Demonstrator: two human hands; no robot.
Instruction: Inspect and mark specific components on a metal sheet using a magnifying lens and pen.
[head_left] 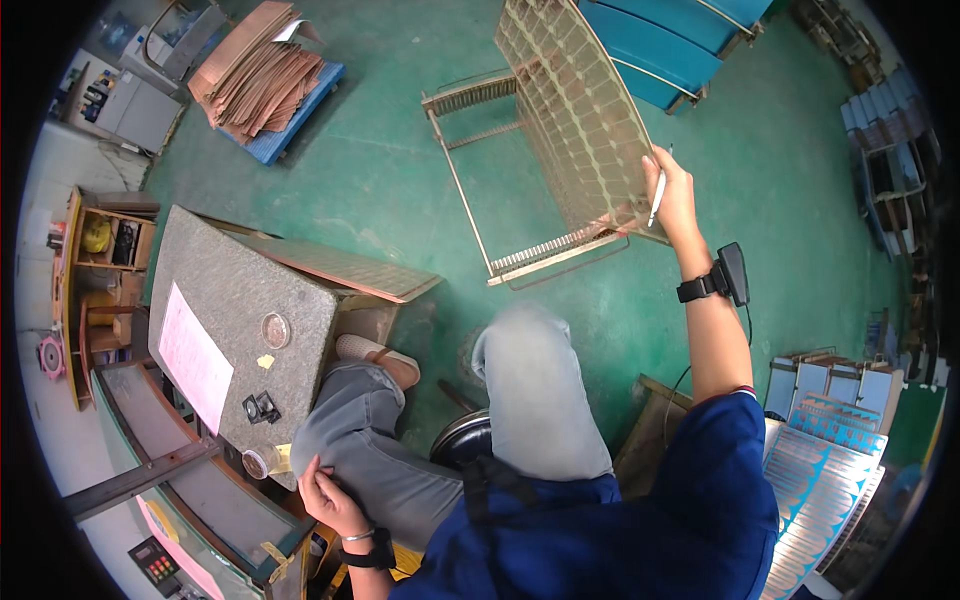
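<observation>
My right hand [674, 200] reaches forward, closed on the edge of a large brownish-gold panel [575, 120] with a repeating pattern, like a circuit board panel. A slim white pen [657, 198] is also in that hand. The panel stands steeply tilted, its lower edge at a slotted metal rack [555, 250] on the floor. My left hand [335, 505] is low beside my thigh and the table corner, fingers curled together. A small dark bit shows at its fingertips, too small to name.
A grey-topped table [260, 330] on the left bears a pink sheet [196, 355], a round dish [276, 330], a folding magnifier [261, 407] and a jar [258, 461]. Another panel [340, 265] leans against it. Brown sheets [260, 90] lie on a blue pallet [295, 115]; patterned boards [820, 480] stand at right.
</observation>
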